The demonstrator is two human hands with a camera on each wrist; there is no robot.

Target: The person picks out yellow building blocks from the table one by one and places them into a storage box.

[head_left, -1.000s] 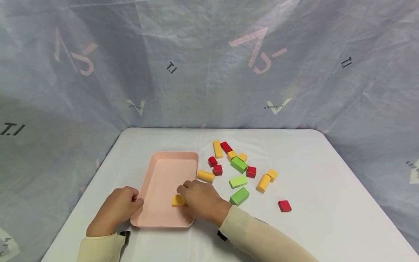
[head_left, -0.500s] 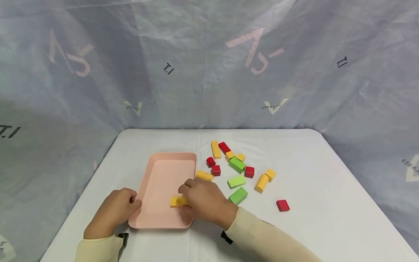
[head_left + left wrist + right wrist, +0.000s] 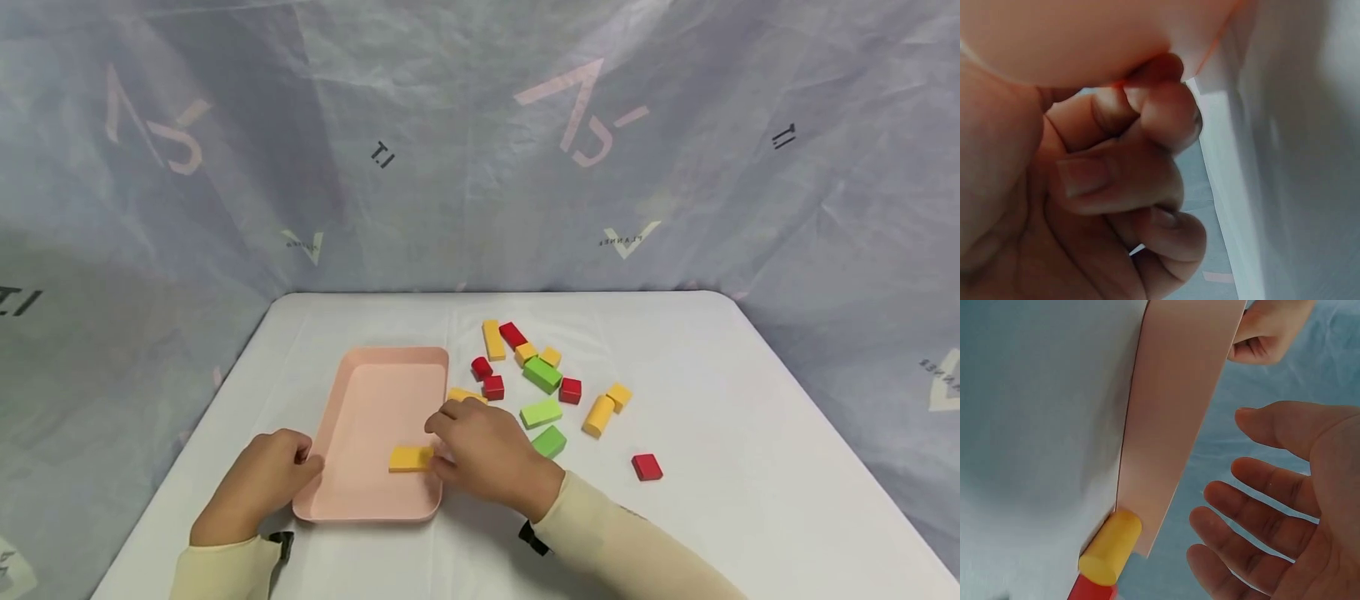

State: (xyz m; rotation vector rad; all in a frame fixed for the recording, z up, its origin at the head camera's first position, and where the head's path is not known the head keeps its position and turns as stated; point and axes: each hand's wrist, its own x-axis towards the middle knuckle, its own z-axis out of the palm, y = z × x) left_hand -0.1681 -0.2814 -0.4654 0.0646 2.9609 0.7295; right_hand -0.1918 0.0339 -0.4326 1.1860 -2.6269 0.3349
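Note:
A pink rectangular tray point(image 3: 367, 417) lies on the left half of the table, with a flat yellow block point(image 3: 409, 458) inside near its right wall. My left hand point(image 3: 258, 479) grips the tray's left rim, thumb over the edge; the left wrist view has its curled fingers point(image 3: 1122, 178) against the tray wall point(image 3: 1085, 37). Over the right rim hovers my right hand point(image 3: 487, 454), fingertips just beside the yellow block. In the right wrist view that hand's fingers point(image 3: 1254, 487) are spread and loosely bent, holding nothing. A yellow cylinder point(image 3: 1110, 550) touches the tray's outer wall point(image 3: 1166, 425).
Right of the tray, several loose blocks lie scattered: green blocks point(image 3: 542, 374), red cubes point(image 3: 571, 391), a red cylinder point(image 3: 482, 368), a yellow cylinder point(image 3: 598, 416) and a long yellow block point(image 3: 493, 340). One red block point(image 3: 647, 467) sits apart. Grey cloth point(image 3: 465, 167) hangs behind the white table.
My right hand has let go of the flat yellow block, leaving it in the tray, and has drawn back to the right with fingers spreading. My left hand stays on the tray rim.

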